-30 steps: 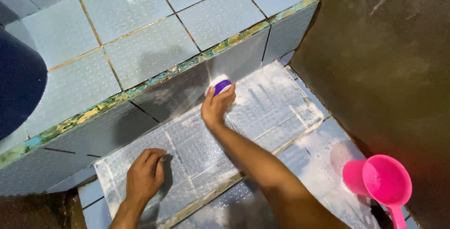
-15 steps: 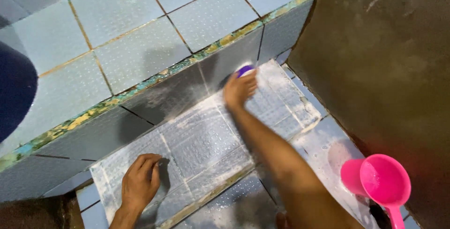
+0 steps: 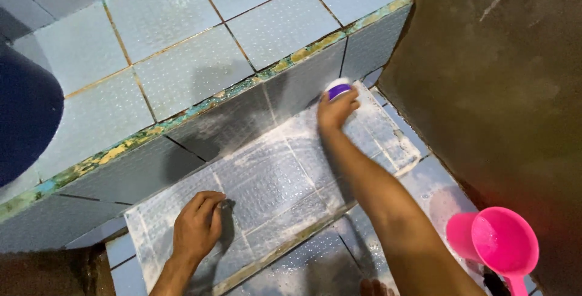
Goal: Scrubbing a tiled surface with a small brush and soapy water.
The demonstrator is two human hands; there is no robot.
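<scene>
Scrubbing suited firm strokes: right hand [image 3: 335,112] had its fingers closed around a purple brush [image 3: 338,89] against the step's corner; left hand [image 3: 197,228], fingers curled and empty, braced on soapy tiles [image 3: 267,178]

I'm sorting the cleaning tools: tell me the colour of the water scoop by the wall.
The water scoop is bright pink, seen clearly in the head view.

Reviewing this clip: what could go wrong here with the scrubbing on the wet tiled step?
The left hand bears on soapy, wet step tiles, so it might slip. The right hand pushes the purple brush into the corner by the rough wall; knuckles could scrape. The pink dipper sits near the right elbow and could be knocked.
</scene>
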